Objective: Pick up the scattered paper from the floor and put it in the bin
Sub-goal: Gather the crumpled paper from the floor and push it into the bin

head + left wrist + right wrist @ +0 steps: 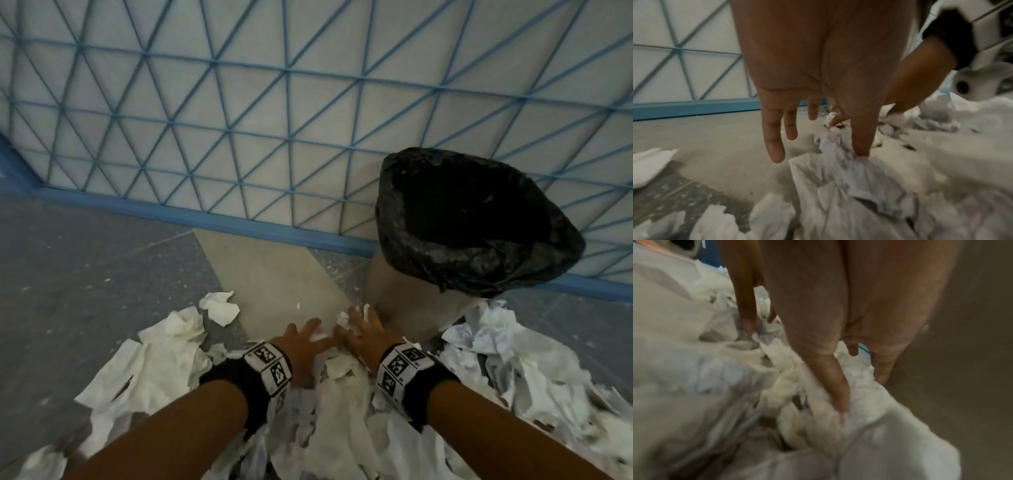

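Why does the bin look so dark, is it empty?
Cannot tell. The grey bin stands upright, its black bag liner open, but the inside is too dark.

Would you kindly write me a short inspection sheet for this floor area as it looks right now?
Surface: floor, grey and beige, speckled with small white flecks.
Job's things: paper crumpled and torn, piled in front of the bin; the bin has a black bag.
Clutter: nothing seen beyond the paper.
Hands: left hand and right hand spread, fingers down on the pile by the bin's base.
Cables: nothing seen.
Surroundings: wall with blue triangle lines and blue skirting.
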